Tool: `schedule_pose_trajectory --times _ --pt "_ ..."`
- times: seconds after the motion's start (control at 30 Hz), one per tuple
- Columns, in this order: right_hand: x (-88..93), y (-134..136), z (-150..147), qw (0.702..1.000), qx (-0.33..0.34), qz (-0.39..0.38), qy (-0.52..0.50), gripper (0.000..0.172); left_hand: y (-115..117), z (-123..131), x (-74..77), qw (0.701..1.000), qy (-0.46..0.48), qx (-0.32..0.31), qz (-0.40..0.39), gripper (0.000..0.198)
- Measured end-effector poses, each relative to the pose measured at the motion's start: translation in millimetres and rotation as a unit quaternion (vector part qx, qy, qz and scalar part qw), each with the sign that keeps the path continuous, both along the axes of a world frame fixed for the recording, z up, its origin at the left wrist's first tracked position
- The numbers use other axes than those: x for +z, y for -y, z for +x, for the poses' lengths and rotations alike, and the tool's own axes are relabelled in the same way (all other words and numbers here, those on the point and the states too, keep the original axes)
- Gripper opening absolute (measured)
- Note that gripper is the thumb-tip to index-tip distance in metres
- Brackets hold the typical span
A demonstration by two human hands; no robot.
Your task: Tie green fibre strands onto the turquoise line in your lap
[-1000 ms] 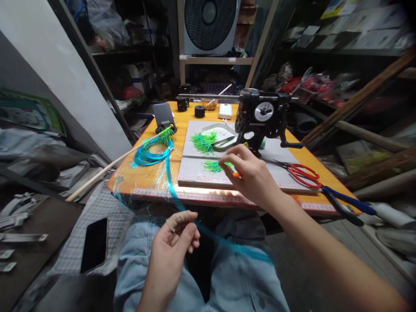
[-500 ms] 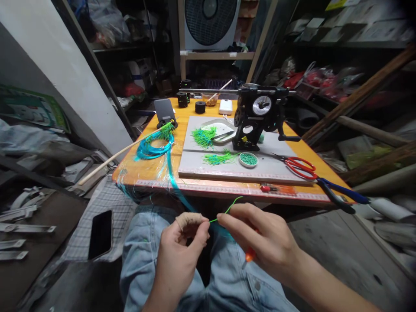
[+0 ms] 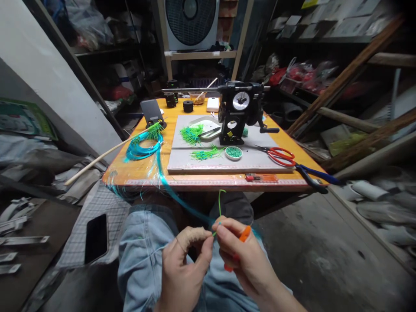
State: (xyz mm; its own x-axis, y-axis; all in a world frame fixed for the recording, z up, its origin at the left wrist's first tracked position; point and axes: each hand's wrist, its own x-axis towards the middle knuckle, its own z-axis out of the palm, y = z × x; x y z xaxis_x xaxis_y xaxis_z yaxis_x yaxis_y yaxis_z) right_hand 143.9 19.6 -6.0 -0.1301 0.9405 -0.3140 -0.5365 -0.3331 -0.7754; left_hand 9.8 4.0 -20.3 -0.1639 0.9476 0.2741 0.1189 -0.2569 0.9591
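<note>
My left fingers [image 3: 196,234], right fingers [image 3: 230,237] pinched closed on thin green strand [image 3: 220,203]; right also curled round orange tool [image 3: 245,234]

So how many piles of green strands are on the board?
2: far pile, at the left end of the tray; near pile, left of the bowl. The machine might hide more.

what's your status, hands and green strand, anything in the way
Left hand: pinching green strand. Right hand: pinching strand, orange item also held. No obstruction visible.
</note>
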Motion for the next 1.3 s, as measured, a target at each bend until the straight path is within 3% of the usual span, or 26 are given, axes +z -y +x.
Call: schedule_pose_trajectory --times 0.1,0.17,0.27,0.37,0.6,0.7,0.8,0.9,1.0,1.13,1.23,1.3 --pt "-1.0 6.2 8.9 0.996 -0.041 -0.036 -0.069 0.030 4.8 -0.2 -2.5 0.997 0.054 0.061 0.015 0.004" --pt "-4.3 13.0 12.9 0.994 -0.025 -0.052 -0.095 0.031 7.1 -1.0 -3.2 0.992 0.089 0.081 0.032 0.005" --pt "-9.7 24.0 11.9 0.990 0.043 -0.071 -0.111 0.030 9.2 -1.7 -2.3 0.990 0.103 0.066 0.070 0.010" --pt "-9.1 28.8 5.6 0.989 0.068 -0.061 -0.113 0.033 11.8 0.8 -0.5 0.990 0.106 0.030 0.092 0.013" --pt "5.4 17.7 5.7 0.991 0.063 -0.027 -0.114 0.030 24.8 7.5 -4.3 0.995 0.086 0.006 0.056 0.002" --pt "8.4 15.2 11.1 0.995 0.037 -0.002 -0.095 0.028 26.3 7.2 -3.6 0.997 0.076 0.029 -0.009 0.009" --pt "8.6 15.9 13.9 0.998 0.035 0.015 -0.057 0.029 22.6 7.0 3.1 0.995 0.074 0.002 -0.063 0.020" --pt "6.5 17.4 14.1 0.999 0.020 0.042 -0.021 0.028 17.0 7.2 12.0 0.995 0.028 -0.031 -0.087 0.023" --pt "4.8 18.1 15.0 0.997 0.005 0.079 0.014 0.023 11.6 6.2 19.4 0.994 -0.035 -0.048 -0.091 0.010" --pt "6.2 17.7 18.7 0.993 0.011 0.109 0.052 0.016 4.1 0.4 28.3 0.987 -0.125 -0.098 -0.022 0.013" --pt "9.8 17.1 21.2 0.978 -0.008 0.175 0.110 0.006 -0.2 -4.4 35.0 0.977 -0.196 -0.065 0.060 0.021" --pt "13.1 16.8 22.3 0.961 -0.020 0.228 0.159 0.009 -1.4 -5.2 38.2 0.980 -0.185 -0.058 0.033 0.030"
